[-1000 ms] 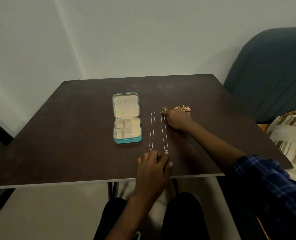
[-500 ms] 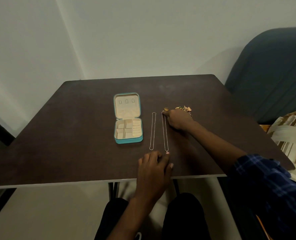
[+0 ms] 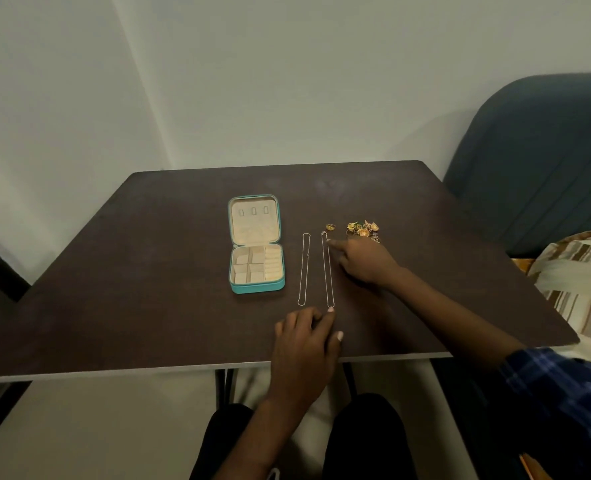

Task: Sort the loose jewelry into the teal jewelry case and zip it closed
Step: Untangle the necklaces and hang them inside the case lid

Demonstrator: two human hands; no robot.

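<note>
While case (image 3: 256, 244) lies open | left hand (image 3: 304, 344) flat; right hand (image 3: 365, 261) fingertip on necklace (image 3: 327, 270)

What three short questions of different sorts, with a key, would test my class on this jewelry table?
1. True or false: the case lies open.
2. How many chains lie stretched out beside it?
3. Which hand touches the far end of the right chain: A left, B right?

Key:
1. True; its compartments look empty.
2. Two: the left chain and the right chain.
3. B; the right hand points a finger there, while the left hand rests at the near end. A small pile sits beyond.
</note>
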